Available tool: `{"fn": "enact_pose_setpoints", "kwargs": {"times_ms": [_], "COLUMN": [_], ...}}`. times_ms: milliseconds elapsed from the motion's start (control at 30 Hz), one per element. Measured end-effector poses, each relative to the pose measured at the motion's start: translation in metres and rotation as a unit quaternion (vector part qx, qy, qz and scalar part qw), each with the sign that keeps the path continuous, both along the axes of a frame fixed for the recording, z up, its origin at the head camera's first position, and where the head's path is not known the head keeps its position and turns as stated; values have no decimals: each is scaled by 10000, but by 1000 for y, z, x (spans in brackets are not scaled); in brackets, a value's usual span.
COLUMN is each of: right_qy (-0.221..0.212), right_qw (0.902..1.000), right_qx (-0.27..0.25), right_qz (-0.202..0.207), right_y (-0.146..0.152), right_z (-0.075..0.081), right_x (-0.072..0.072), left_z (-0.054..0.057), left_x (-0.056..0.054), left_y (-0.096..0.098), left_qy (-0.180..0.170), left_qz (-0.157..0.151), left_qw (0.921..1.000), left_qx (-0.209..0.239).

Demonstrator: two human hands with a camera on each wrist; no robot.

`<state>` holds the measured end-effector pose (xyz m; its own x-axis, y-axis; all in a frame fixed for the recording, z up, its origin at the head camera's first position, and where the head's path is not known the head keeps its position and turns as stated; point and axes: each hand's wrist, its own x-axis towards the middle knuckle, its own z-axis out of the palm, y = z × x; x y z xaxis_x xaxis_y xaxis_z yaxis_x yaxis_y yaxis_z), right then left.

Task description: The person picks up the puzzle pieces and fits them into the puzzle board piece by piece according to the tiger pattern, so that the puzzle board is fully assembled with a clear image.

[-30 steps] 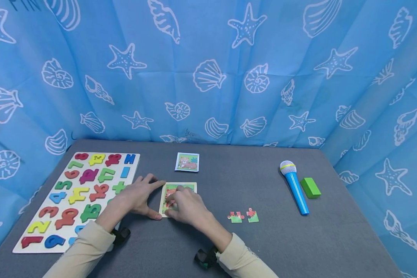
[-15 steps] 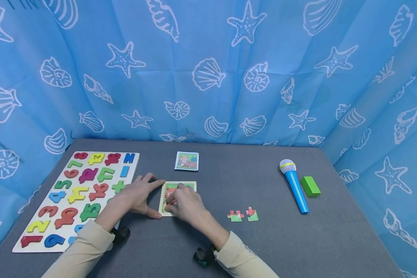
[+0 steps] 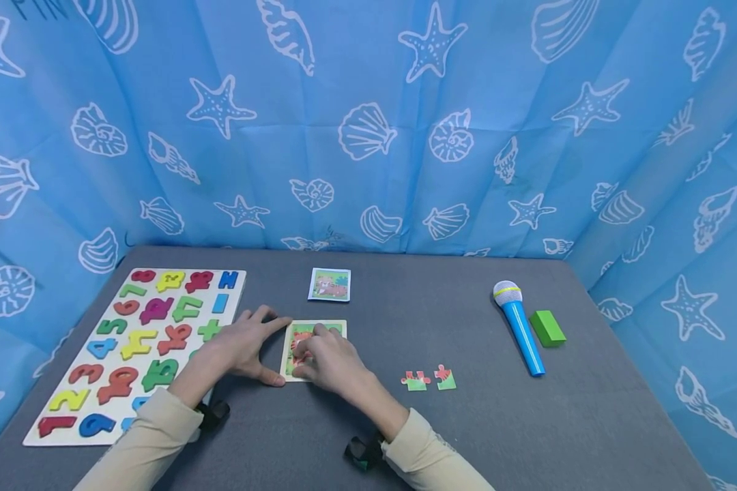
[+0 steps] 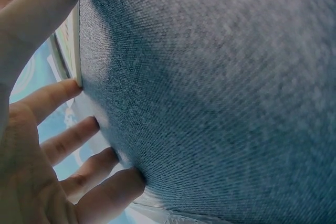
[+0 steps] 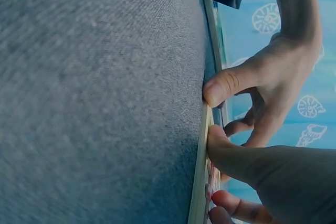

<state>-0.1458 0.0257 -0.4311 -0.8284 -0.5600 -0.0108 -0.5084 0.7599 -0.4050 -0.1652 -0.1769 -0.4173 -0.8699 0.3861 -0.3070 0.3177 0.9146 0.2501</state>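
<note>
A small jigsaw tray with a light rim and a green and orange picture lies on the table, partly covered by my right hand. My left hand spreads along its left side, index fingertip near the upper corner and thumb near the lower one. Its other fingers are splayed in the left wrist view. Bent over the picture, my right hand appears to pinch a puzzle piece low in the tray; its fingers mostly hide the piece. Two loose red and green puzzle pieces lie to the right.
Behind the tray lies a small tiger picture card. A white number board with coloured digits fills the table's left side. On the right are a blue toy microphone and a green block. A blue curtain hangs behind.
The right fingers shift very slightly over the tray. The left hand, the tray and the loose pieces stay in place; the head view drifts a little.
</note>
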Motion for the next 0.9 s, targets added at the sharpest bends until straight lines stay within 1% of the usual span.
{"fn": "enact_pose_setpoints", "kwargs": {"times_ms": [167,333,433,533,667,800,900], "right_qy": [-66,-16,-100,-289,-431,-511,-512], "right_qw": [9998,9992,9990,9990,9987,9983,9985], "right_qx": [-7,-177,-263,-223,-116,-68,-51], "right_qz": [196,356,350,265,249,258,185], "right_y": [5,15,24,35,51,70,84], "right_z": [1,5,8,12,16,18,19], "right_x": [1,5,7,7,8,12,14], "left_z": [-1,-1,-1,-1,0,0,0], "left_x": [0,-1,-1,-2,-2,-2,-2], "left_y": [-1,-1,0,0,1,2,2], "left_qy": [17,-4,-27,-49,-86,-115,-124], "left_qz": [-15,-18,-16,-2,43,70,69], "left_qw": [10000,10000,9999,9999,9998,9998,9998], "left_qx": [-2,-49,-96,-131,-161,-154,-130]}}
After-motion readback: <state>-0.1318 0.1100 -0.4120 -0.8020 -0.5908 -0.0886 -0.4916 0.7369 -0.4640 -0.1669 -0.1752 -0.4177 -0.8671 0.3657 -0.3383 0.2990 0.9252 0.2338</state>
